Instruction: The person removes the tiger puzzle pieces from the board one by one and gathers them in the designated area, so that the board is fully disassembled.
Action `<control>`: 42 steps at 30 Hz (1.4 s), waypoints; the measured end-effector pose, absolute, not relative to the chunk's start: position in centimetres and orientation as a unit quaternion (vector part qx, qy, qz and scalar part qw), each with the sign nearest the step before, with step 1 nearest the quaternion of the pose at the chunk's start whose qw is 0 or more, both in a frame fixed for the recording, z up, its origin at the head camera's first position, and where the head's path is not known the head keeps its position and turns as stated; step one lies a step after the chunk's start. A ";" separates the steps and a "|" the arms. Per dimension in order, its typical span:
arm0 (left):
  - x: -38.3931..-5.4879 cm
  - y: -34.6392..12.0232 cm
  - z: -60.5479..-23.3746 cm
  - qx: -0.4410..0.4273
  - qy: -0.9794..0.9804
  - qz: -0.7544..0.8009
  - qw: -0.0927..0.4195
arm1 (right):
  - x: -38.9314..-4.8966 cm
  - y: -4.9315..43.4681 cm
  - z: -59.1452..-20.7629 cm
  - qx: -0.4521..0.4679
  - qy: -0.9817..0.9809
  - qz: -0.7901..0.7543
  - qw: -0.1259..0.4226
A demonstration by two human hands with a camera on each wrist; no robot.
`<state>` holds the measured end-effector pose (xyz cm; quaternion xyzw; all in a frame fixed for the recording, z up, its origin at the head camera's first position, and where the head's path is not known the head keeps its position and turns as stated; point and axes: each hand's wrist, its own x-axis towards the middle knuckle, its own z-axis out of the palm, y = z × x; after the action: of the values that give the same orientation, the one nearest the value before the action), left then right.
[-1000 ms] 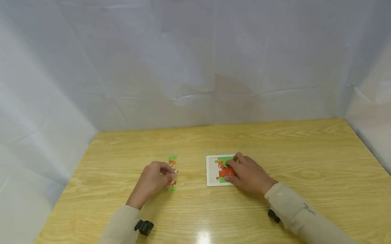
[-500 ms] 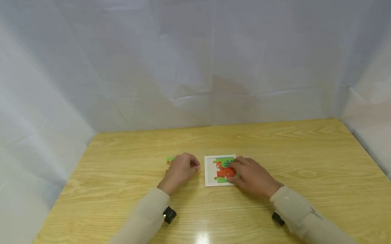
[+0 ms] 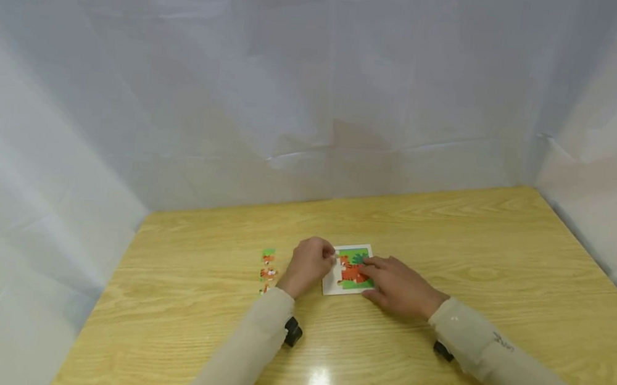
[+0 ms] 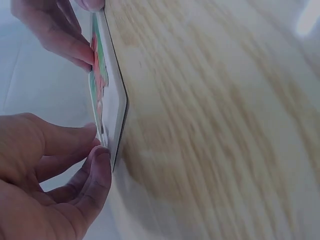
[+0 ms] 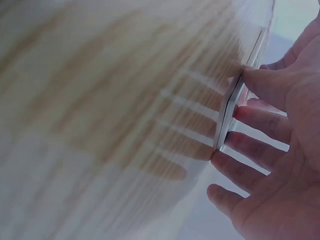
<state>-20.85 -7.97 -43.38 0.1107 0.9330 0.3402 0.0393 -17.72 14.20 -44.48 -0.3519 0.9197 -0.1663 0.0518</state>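
Observation:
A white-rimmed puzzle tray (image 3: 344, 293) lies on the table, with an orange tiger jigsaw (image 3: 353, 274) on green filling most of it. My left hand (image 3: 309, 267) pinches a small puzzle piece at the tray's far left corner; the fingers hide most of it. In the left wrist view, thumb and fingertips (image 4: 101, 154) meet right at the tray's rim. My right hand (image 3: 404, 288) rests its extended fingers on the jigsaw's right part. Its thumb touches the tray's near edge in the right wrist view, the fingers (image 5: 260, 122) spread along the tray's side.
Left of the tray, loose puzzle pieces (image 3: 268, 273) lie in a column on the wooden table (image 3: 193, 293), the lowest partly behind the left wrist. Pale sheeting (image 3: 248, 118) hangs behind the table and along both sides. Each wrist wears a small black camera (image 3: 292, 332).
My left hand has moved right from the column of loose pieces to the tray's left side. The right hand's fingers have drawn back slightly, baring more of the jigsaw.

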 end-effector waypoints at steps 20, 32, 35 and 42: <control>-21.3 -6.9 -43.7 0.047 0.928 0.367 0.042 | -17.9 13.6 -44.6 -0.357 0.923 -0.138 0.045; -21.4 -6.8 -43.8 0.033 0.927 0.372 0.024 | -17.9 13.5 -44.3 -0.363 0.921 -0.134 0.035; -21.4 -6.8 -43.8 0.030 0.924 0.380 0.018 | -17.9 13.5 -44.1 -0.360 0.923 -0.132 0.042; -21.4 -6.9 -43.8 0.023 0.920 0.390 0.007 | -18.0 13.4 -44.1 -0.355 0.925 -0.127 0.049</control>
<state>-21.42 -6.88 -43.85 0.0228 0.9204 0.3902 0.0069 -17.96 13.38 -44.12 -0.3554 0.9247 -0.1273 0.0487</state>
